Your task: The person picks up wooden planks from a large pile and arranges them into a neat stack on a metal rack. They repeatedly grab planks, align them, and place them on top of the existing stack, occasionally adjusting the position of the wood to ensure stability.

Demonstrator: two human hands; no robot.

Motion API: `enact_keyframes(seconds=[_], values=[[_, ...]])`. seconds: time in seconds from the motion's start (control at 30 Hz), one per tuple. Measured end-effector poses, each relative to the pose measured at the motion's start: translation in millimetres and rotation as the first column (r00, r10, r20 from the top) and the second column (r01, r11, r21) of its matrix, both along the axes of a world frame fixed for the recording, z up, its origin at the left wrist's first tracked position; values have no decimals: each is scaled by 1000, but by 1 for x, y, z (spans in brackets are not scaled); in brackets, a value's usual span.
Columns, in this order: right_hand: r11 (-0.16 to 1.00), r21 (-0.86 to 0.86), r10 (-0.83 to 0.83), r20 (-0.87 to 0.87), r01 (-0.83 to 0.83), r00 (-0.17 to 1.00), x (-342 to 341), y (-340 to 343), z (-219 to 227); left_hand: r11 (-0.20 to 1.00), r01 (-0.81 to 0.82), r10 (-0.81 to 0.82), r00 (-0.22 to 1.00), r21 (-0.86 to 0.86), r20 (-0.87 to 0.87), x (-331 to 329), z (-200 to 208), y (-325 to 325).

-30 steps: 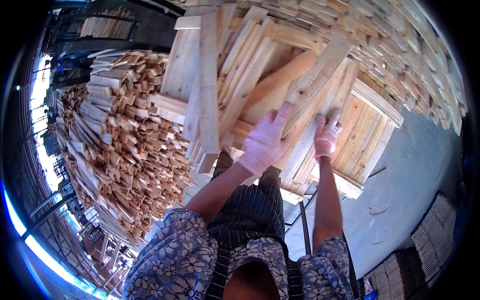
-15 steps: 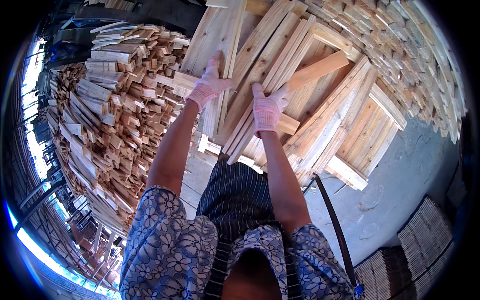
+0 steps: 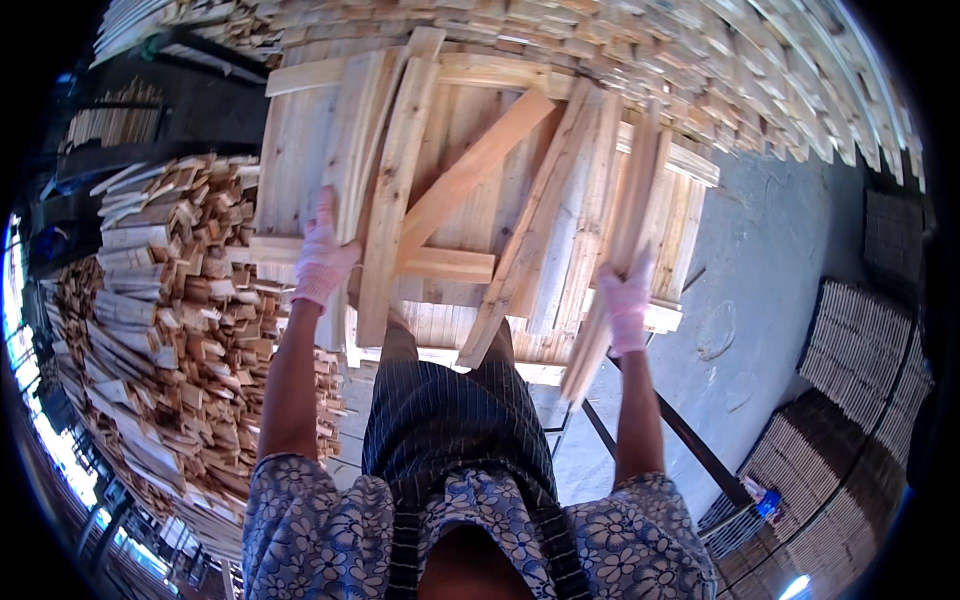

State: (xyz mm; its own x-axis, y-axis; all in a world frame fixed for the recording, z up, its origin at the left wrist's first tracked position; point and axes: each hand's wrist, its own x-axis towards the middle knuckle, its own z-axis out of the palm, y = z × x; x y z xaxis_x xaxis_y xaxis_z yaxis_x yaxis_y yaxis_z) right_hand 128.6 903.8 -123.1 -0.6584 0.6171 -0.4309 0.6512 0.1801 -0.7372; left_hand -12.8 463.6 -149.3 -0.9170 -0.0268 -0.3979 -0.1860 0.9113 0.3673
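Observation:
In a pink-and-white glove, my left hand lies on the left-hand boards, fingers stretched upward and thumb apart. My right hand, gloved alike, is closed round a narrow bundle of wooden slats, slanted and slightly blurred; how many it holds I cannot tell. Between my hands, a long plank stands near the left one. A reddish plank lies diagonally, and more slanted planks lean nearer the right. They rest over a low wooden frame of boards in front of my legs.
A large heap of short wood offcuts rises at my left. Stacked timber runs along the far side. Bundled slats stand at the right on the grey floor. A dark bar crosses near my right forearm.
My right hand has moved right, away from the left, carrying slats across the frame. The left hand stays by the left boards. The whole view has shifted, and the boards sit farther left.

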Motion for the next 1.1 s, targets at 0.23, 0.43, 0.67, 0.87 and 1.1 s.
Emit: enact_keyframes(seconds=[0.23,0.43,0.67,0.87,1.1], values=[[905,393,-16,415,-163,910,5,126,-93,840,-187,117,979,510,168,15,68,42],[916,229,163,540,-330,826,-28,27,-72,672,-209,-67,939,711,339,74,70,120],[817,-573,-209,-194,63,958,12,82,-44,271,-476,-393,739,837,548,91,18,306],[694,-719,-354,-326,13,877,41,129,-4,140,-418,-504,750,898,428,144,-14,412],[943,-331,-93,-136,43,986,36,198,-22,126,-414,-350,831,901,431,160,-19,485]])
